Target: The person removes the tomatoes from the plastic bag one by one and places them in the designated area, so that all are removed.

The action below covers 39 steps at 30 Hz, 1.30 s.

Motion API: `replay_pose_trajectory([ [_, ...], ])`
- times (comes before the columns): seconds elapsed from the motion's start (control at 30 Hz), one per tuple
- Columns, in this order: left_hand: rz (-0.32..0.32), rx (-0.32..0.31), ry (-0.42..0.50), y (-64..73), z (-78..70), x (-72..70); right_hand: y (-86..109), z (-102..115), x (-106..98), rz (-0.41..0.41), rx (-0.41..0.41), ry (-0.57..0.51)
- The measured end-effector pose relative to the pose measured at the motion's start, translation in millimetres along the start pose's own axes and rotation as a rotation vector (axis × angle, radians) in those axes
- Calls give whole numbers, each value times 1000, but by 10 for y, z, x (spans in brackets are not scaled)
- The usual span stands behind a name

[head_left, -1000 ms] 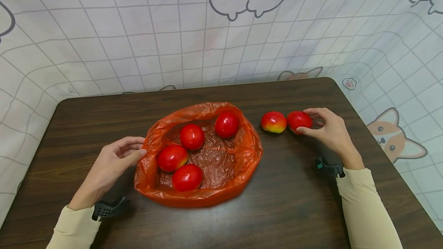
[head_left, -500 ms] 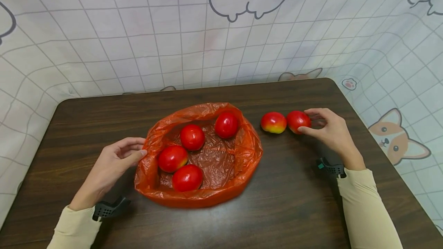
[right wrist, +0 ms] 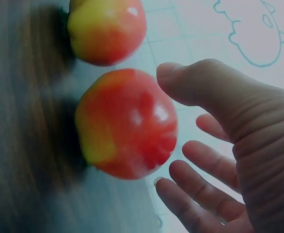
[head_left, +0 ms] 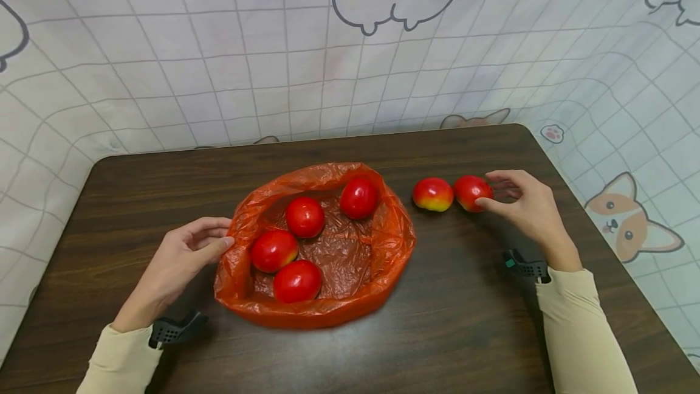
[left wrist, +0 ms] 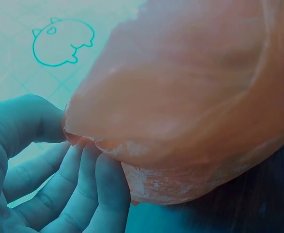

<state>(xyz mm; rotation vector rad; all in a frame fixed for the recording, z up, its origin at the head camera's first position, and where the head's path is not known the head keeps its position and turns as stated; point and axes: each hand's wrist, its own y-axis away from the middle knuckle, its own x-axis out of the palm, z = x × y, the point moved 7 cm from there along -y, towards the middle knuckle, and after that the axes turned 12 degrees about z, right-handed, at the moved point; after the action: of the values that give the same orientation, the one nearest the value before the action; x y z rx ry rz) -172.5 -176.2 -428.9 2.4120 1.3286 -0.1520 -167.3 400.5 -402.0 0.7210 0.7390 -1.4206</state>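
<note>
Grid-patterned cloth (head_left: 219,65) backs a dark wood-grain table (head_left: 350,354), where your left hand (head_left: 183,254) pinches a red plastic bag (head_left: 401,236) by its rim at nine o'clock, apparently to steady its broad mouth. Four glossy fruits (head_left: 305,217) rest inside at roughly one, eleven, nine and seven o'clock. Two loose fruits (head_left: 433,194) lie side by side outside, at two o'clock. Your right hand (head_left: 525,205), thumb and fingers wide apart, flanks the outermost fruit (head_left: 471,193) from three o'clock, seemingly spread to suit its roundness; contact is unclear.
</note>
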Motion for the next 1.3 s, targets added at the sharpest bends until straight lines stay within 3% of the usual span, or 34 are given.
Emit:
replay_pose_trajectory([
  [0.23,-2,8,49,55,59,-6,-35,185,25,-15,-45,-6],
  [0.47,-7,12,84,99,118,-7,-137,549,59,-28,-145,-17],
  [0.9,4,41,108,74,8,-31,-358,1149,198,35,-300,13],
  [1.3,26,18,88,29,-34,-18,-480,1618,426,106,-443,0],
])
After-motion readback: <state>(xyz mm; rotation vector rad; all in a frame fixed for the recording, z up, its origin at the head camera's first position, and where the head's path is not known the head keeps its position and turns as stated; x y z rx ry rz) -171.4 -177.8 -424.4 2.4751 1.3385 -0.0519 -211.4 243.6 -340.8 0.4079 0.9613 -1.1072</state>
